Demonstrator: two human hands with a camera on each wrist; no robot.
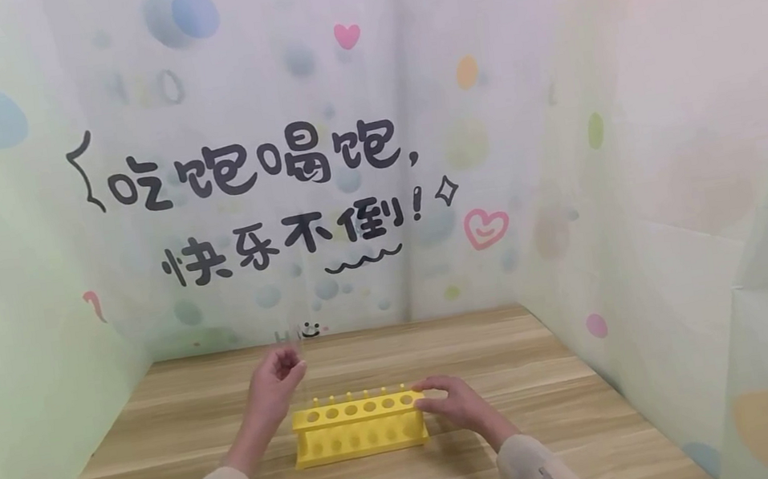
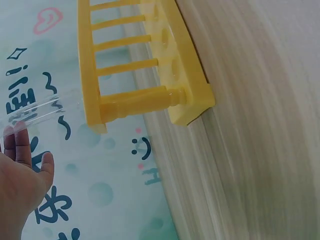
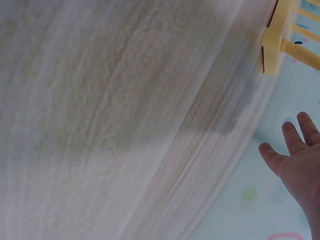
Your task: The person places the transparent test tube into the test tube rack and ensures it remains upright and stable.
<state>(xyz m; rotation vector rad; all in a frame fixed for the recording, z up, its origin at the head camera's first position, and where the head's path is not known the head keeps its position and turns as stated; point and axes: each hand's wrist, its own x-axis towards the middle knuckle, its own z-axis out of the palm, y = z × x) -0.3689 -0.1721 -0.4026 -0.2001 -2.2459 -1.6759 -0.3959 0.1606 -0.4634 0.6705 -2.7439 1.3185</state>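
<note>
My left hand (image 1: 278, 377) pinches a clear test tube (image 2: 42, 111) above the left end of a yellow test tube rack (image 1: 361, 456). The tube hardly shows against the backdrop in the head view; in the left wrist view one end points toward the rack's top plate. Whether that end is inside a hole, I cannot tell. At the rack's right end, my right hand (image 1: 458, 405) holds the corner of the top plate between thumb and fingers. Its other fingers (image 3: 295, 142) spread loosely in the right wrist view, where thumb and forefinger are out of frame.
The rack has a row of several round holes, with short pegs (image 1: 350, 397) along its back edge. It stands on a wood-grain table (image 1: 487, 355). Printed sheets (image 1: 303, 64) with dark lettering and coloured dots enclose the table at the back and both sides.
</note>
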